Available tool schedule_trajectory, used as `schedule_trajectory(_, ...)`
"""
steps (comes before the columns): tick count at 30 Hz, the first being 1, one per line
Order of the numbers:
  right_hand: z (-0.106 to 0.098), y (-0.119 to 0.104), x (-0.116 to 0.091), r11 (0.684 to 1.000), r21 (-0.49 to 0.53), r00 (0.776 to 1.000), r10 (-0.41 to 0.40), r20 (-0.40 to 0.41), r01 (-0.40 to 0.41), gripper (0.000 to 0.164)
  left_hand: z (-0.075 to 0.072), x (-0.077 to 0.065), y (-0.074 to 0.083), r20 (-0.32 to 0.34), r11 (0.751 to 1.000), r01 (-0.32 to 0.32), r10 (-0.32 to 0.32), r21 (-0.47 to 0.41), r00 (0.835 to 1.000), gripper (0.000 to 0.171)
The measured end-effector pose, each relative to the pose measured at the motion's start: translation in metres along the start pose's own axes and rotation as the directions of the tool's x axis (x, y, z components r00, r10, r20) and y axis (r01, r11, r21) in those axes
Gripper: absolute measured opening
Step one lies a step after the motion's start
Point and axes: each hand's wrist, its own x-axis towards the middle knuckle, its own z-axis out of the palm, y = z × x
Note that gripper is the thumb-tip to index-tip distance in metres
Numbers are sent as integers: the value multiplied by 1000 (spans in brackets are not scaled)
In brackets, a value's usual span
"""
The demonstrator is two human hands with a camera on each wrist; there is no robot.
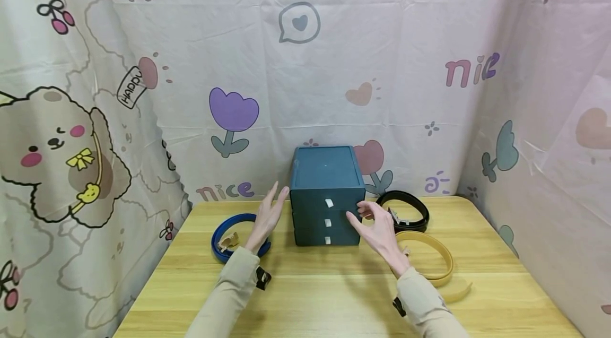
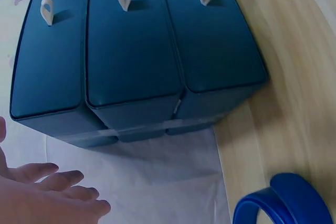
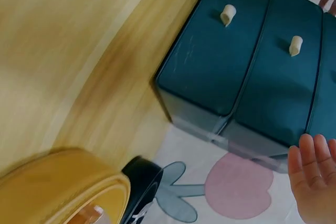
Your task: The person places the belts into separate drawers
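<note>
Flanking drawers (image 1: 317,192), spread hands (image 1: 268,216) (image 1: 379,227) hover over a wood-grain table (image 1: 315,290) before printed cloth (image 1: 305,83), contact unclear.

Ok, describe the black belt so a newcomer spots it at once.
On the wooden table, find the dark blue three-drawer cabinet. The coiled black belt is just right of it, beyond the yellow belt. Among the belts, only this one is black.

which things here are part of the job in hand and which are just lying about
Seemingly part of the job:
blue three-drawer unit, drawers closed, between both hands' grips
left grip, on its left
right grip, near its front right edge

Apparently just lying about, none held:
coiled blue belt
coiled black belt
coiled yellow belt
</note>
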Motion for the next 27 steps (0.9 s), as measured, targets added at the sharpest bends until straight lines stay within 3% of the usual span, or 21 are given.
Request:
schedule_trajectory(6, 10, -8, 3, 995, 101, 1000, 18, 15, -19, 32, 3, 6, 7, -28, 996, -48, 46, -81, 999, 70)
schedule_trajectory(15, 18, -20, 12, 960, 267, 991, 53, 126, -85, 30, 6, 11, 14, -41, 980, -86, 80, -180, 996, 60)
schedule_trajectory(22, 11, -51, 15, 957, 247, 972, 102, 211, -154, 28, 7, 17, 15, -52, 974, -86, 76, -209, 996, 56)
schedule_trajectory(27, 24, -39, 19, 959, 241, 979, 110, 172, -150, 25, 6, 21, 16, -47, 976, -89, 81, -200, 996, 53)
